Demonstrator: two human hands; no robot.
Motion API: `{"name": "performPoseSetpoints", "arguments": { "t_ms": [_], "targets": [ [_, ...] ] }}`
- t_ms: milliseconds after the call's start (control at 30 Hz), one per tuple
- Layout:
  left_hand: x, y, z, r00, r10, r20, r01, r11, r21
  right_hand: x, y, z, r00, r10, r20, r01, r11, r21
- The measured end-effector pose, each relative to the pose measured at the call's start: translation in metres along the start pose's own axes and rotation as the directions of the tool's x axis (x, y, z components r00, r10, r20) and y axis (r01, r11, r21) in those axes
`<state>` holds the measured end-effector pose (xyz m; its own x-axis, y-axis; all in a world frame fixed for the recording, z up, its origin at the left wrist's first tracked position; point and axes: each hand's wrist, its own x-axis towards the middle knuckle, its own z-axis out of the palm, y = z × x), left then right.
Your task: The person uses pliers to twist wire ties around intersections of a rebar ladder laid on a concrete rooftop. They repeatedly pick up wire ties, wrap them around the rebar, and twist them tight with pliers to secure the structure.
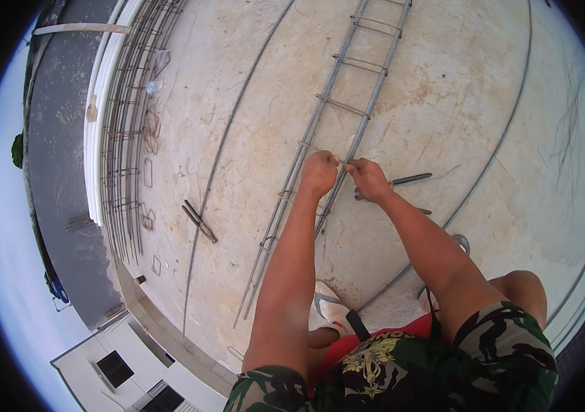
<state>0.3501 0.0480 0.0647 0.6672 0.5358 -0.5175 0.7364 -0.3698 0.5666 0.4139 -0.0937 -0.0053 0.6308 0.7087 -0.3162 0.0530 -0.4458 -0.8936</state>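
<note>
Left grip (320, 173) and right grip (369, 178) pinch together, on what I can't tell; the cage (374, 96) seems stiff, best held toward one o'clock.

Floor: pale concrete (464, 62), stained with brown patches.
Loose bars: a long thin bar (237, 96) slants down the left side of the floor; a curved bar (527, 51) bends along the right.
Left edge: a stack of tied bars (122, 147) lies beside long white lengths (92, 158), with a small wire rectangle (144, 172) near it.
Beyond: a dark grey surface (59, 137), marked with pale splashes.
Lower left: a white building (83, 353) with dark windows (115, 369).
Far left: pale blue sky (4, 206) and a tuft of green foliage (17, 151).
</note>
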Motion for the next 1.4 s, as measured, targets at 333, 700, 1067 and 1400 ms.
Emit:
{"name": "performPoseSetpoints", "arguments": {
  "t_ms": [333,700,1067,1400],
  "targets": [
    [-0.016,0.015,0.011,0.996,0.006,-0.084,-0.020,0.986,-0.167,0.002,0.003,-0.003,0.998,-0.056,-0.016,0.057,0.998,0.038],
    [-0.050,0.011,0.029,0.996,0.047,-0.071,-0.048,0.999,-0.017,0.012,-0.002,-0.024,0.986,-0.032,0.161,0.031,0.999,0.007],
    [-0.052,-0.024,0.078,0.891,0.281,-0.356,-0.113,0.898,0.426,0.031,-0.007,-0.037,0.932,0.037,0.361,0.025,0.986,-0.163],
    [-0.041,-0.022,0.094,0.936,0.101,-0.336,0.031,0.930,0.366,0.030,-0.014,-0.038,0.938,-0.034,0.345,0.109,0.974,-0.200]
  ]
}}
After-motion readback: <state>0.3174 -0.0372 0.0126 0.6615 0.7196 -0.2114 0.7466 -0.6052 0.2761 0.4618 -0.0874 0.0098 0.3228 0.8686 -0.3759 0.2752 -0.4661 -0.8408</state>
